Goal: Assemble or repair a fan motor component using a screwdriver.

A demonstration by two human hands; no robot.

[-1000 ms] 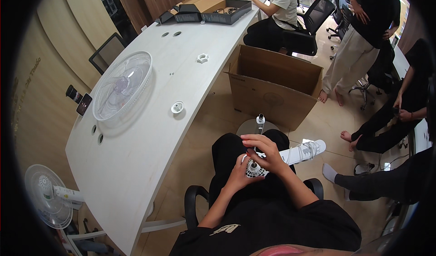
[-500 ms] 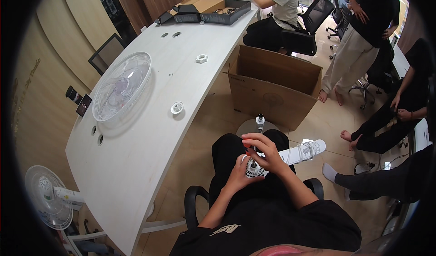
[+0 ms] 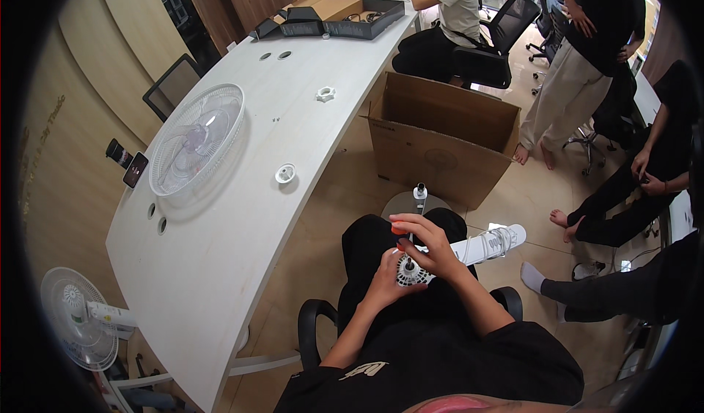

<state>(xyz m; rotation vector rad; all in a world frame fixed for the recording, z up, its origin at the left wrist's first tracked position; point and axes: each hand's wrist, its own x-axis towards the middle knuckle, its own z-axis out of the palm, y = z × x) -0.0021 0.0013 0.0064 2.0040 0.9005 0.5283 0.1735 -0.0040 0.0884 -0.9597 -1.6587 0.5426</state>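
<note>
In my lap sits a white fan motor housing [image 3: 413, 274] with a slotted round face and a shaft in its middle. My left hand [image 3: 381, 284] is closed around its left side. My right hand [image 3: 434, 250] grips a screwdriver with an orange-red and black handle [image 3: 399, 229], held over the housing; its tip is hidden by my fingers. To the right of the housing, a long white fan neck with a panel [image 3: 477, 249] extends over my thigh, a white cord wound about it. A pole [image 3: 420, 194] stands upright on a round base beyond my knees.
The white table [image 3: 242, 244] on the left bears a fan cage with blades [image 3: 196, 140], a white ring nut [image 3: 325, 94], a white round cap [image 3: 285, 173], small screws and a phone [image 3: 136, 170]. A cardboard box [image 3: 440, 149] stands ahead. Other people are at the right and back.
My hands and the housing stay almost in place. At the far end of the table, a seated person has drawn their arms back from the white cables.
</note>
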